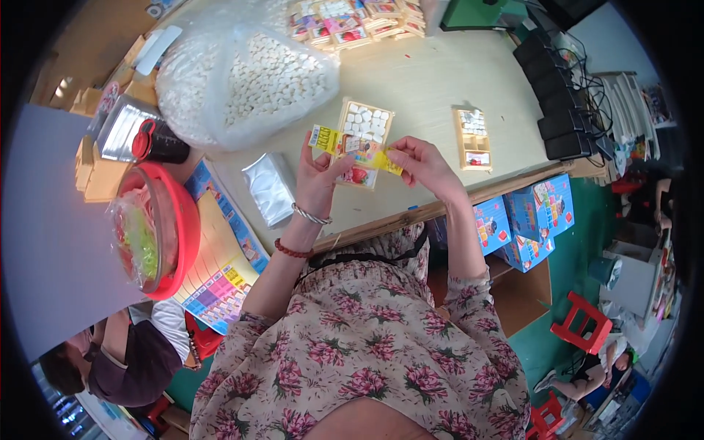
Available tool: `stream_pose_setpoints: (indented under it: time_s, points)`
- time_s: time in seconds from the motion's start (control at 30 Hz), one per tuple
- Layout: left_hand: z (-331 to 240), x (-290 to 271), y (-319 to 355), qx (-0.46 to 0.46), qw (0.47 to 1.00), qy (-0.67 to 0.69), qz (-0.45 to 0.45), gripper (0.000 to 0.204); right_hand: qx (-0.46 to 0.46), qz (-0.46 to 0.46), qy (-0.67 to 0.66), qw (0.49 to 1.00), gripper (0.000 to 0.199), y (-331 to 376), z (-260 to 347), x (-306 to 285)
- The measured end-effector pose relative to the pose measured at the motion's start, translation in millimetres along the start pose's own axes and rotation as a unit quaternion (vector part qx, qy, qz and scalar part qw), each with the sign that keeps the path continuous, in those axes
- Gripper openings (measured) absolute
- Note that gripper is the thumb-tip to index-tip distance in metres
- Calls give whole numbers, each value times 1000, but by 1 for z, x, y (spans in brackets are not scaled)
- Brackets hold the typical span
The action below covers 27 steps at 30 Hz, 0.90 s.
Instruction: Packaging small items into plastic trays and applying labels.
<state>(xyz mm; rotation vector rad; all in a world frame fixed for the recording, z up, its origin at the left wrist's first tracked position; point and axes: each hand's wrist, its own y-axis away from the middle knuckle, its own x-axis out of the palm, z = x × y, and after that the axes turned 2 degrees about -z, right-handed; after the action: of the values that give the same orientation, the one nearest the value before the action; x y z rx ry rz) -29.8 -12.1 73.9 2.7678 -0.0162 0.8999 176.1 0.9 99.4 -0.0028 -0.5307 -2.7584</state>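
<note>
A printed paper strip [361,152] with yellow ends stretches between my two hands, over a shallow wooden tray [391,122]. The tray's upper part holds rows of small white blocks [367,119], and a strawberry picture card [361,174] shows at its lower end. My left hand [317,180] grips the strip near its left end, thumb across the front. At the other end, my right hand [424,167] pinches the yellow tip between thumb and fingers. The strip hides the tray's middle. Farther right lies a second wooden tray [463,141] with white blocks and a card.
A large clear bag of white pieces [271,81] fills the far left, beside stacked picture cards [345,22]. Clear plastic sleeves [268,189], a red basin [187,220], a dark lidded cup [165,143] and printed sheets [220,275] lie left. Black adapters [561,110] line the right edge; blue boxes [539,209] stand below.
</note>
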Motion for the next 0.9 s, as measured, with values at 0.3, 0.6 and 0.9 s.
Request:
stream_pose_setpoints:
  time_s: [0.3, 0.6, 0.9]
  points:
    - [-59, -20, 39, 179, 969, -85, -148, 84, -201, -285, 242, 905, 40, 19, 9, 70]
    - [-58, 0, 57, 206, 960, -104, -157, 89, -229, -187, 124, 947, 24, -7, -4, 127]
    - [-51, -10, 58, 130, 983, -25, -127, 93, -174, -66, -147, 971, 19, 9, 8, 128]
